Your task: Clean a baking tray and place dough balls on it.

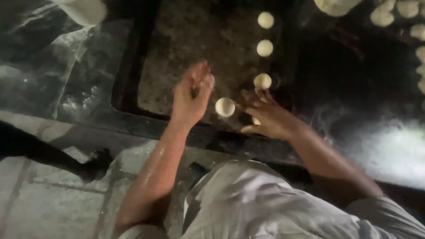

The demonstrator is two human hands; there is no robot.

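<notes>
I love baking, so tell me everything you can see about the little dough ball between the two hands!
The dough ball is small, round, pale cream and smooth, like soft raw dough. It sits near the front edge of a dark, floury tray, closest in a line with three more balls. The left hand and right hand flank it; the blur hides whether the right fingertips touch it.

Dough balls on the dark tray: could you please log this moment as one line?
left hand: over tray, loosely curled | right hand: beside a dough ball | row of dough balls: along tray's right side
</notes>
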